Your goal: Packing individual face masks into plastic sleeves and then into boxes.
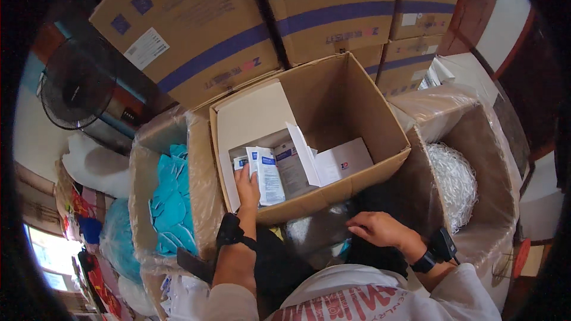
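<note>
My left hand (247, 189) is closed around a few flat white packets (265, 172) with blue print, at the near left of an open white carton. The carton (285, 139) lies inside a large brown cardboard box (333, 199), its flap standing up. More packets show beside and behind the held ones. Over my lap, my right hand (380, 229) hovers outside the box's near side. Its fingers point left, loosely bent and slightly apart, with nothing visible in them. A second white box (345, 161) lies in the cardboard box, to the right of the flap.
At left, a plastic-lined carton (202, 184) holds teal pieces (172, 202). A similar carton (496, 202) at right contains a heap of thin white strips (452, 184). Large sealed cartons (333, 12) stand stacked behind. A black fan (77, 86) is at far left.
</note>
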Available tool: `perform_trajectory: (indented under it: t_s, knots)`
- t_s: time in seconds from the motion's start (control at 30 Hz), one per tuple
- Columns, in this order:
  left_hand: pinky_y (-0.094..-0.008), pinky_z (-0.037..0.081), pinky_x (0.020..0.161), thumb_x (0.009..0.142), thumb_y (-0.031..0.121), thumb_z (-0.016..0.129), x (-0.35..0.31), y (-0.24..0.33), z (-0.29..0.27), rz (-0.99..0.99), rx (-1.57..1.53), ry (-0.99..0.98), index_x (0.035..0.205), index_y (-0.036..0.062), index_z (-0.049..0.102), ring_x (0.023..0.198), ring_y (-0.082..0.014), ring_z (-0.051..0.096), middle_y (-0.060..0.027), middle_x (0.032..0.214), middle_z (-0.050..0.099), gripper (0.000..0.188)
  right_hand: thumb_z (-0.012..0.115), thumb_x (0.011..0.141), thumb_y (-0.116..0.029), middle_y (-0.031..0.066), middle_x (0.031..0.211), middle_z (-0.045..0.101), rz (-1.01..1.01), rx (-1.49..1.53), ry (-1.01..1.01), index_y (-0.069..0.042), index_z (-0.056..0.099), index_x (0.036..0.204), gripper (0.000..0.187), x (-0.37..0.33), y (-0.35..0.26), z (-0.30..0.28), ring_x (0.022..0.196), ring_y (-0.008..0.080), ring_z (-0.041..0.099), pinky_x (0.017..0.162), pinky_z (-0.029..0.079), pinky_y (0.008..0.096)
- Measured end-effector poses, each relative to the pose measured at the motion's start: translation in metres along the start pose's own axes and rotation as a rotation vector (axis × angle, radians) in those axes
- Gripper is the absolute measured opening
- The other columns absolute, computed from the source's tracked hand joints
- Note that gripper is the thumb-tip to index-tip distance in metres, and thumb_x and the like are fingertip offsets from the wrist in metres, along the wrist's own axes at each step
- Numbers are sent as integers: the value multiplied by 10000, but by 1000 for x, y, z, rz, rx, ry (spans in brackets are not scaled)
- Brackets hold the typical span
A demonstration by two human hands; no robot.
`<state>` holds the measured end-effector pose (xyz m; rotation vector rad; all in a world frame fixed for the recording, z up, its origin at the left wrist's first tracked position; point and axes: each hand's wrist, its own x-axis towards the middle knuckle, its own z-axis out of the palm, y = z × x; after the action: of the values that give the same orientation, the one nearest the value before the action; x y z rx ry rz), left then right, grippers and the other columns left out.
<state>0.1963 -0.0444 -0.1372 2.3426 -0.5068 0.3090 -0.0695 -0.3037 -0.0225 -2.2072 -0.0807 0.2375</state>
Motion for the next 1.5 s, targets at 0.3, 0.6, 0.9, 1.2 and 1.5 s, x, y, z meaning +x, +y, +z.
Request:
perform_trajectory:
  t_s: [0.3,0.6,0.9,1.2,1.5]
  knots:
    - [-409,399,756,716,172,651,10,51,2,182,403,-43,1031,41,523,902,-305,474,-112,991,490,364,500,860,-247,130,939,603,1,-22,2,-49,597,950,239,-4,-10,5,846,318,579,722,471,394]
    - [-474,331,933,764,237,605,3,60,12,95,450,-200,1293,170,373,1167,-361,365,-169,1332,314,581,508,857,-247,137,955,602,20,-32,8,-54,602,980,247,-15,-13,5,846,315,582,728,474,381]
    - [-506,257,988,752,315,628,-2,63,-1,141,594,-240,1341,214,298,1253,-381,255,-192,1416,143,683,504,856,-250,142,947,600,17,-33,20,-49,601,971,251,-25,-9,8,838,321,581,716,478,386]
    - [-463,207,1033,741,249,638,-9,46,9,-68,382,-164,1026,-44,569,1245,-388,246,-202,1355,262,414,516,850,-237,149,926,598,14,-58,33,-39,597,960,240,-34,-11,5,836,323,580,717,473,381]
    - [-330,413,830,874,211,498,23,72,-101,-312,-662,-307,1104,-47,499,939,-232,551,-132,1047,576,346,542,856,-216,151,1000,568,-96,177,422,-4,534,1064,297,20,-33,-16,934,274,554,787,439,335]
